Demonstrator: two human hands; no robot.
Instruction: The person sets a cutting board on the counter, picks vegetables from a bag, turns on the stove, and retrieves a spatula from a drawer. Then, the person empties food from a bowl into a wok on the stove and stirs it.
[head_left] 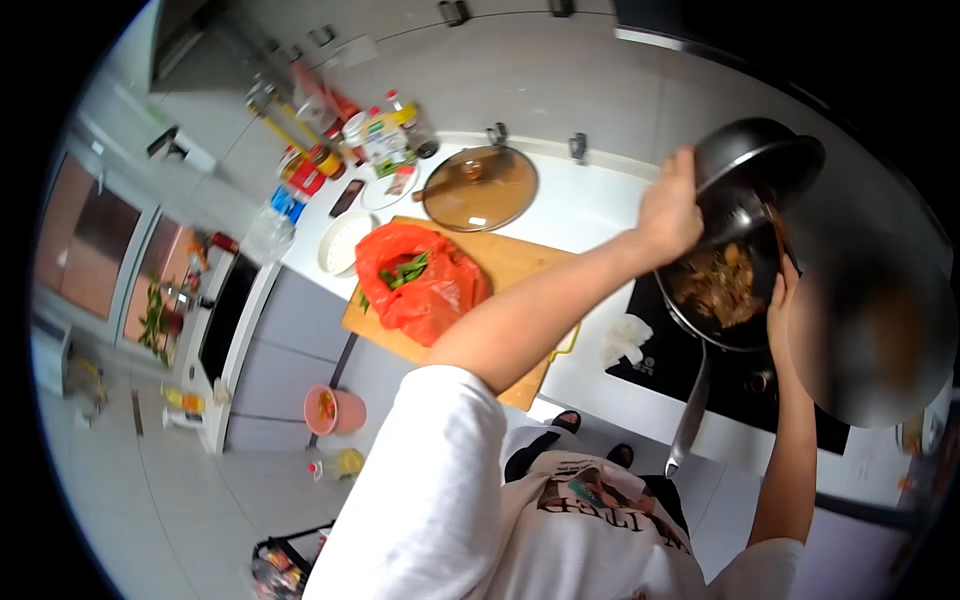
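My left hand (pixel 670 205) is closed on the rim of a dark metal bowl (pixel 752 150), which is tilted over a wok (pixel 700 335). Brown cooked food (pixel 722 287) lies in the wok, whose long metal handle points down toward my body. My right hand (pixel 783 308) is at the wok's right edge, with its fingers closed round a thin brown utensil (pixel 779 235) that reaches up into the wok below the bowl.
A red plastic bag (pixel 420 290) with green vegetables sits on a wooden cutting board (pixel 530 255). Behind it are a glass lid (pixel 480 190), a white bowl (pixel 343 243) and several bottles. Crumpled white tissue (pixel 626 340) lies beside the black cooktop (pixel 660 375).
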